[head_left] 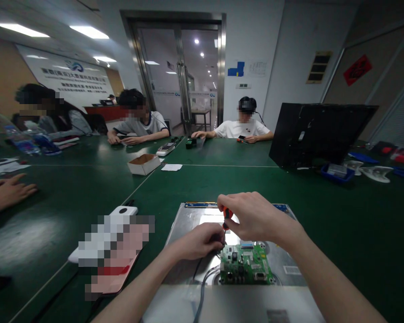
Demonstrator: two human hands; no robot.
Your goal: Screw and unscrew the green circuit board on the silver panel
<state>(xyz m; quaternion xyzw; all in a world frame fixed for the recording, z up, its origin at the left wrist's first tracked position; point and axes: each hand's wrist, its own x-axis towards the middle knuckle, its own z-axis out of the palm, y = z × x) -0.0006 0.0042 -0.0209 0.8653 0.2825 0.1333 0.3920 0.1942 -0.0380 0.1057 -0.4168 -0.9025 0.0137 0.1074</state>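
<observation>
My right hand [252, 215] is closed round the red and black handle of a screwdriver [226, 214], held upright with its shaft pointing down. Close beside the shaft, my left hand [202, 240] has its fingers pinched together near the upper left corner of a green circuit board [245, 264]. What those fingers hold, if anything, is hidden. The board sits on a silvery metal panel [178, 224] that lies flat in front of me. Grey cables [202, 291] run from the board's left side toward me.
Left of the panel lie a white device [121, 220] and a pink case [131, 255], both partly blurred. Farther off stand an open carton [144, 164] and a black monitor [319, 134]. Another person's hand [11, 190] rests at the left. Several people sit across the green table [202, 184].
</observation>
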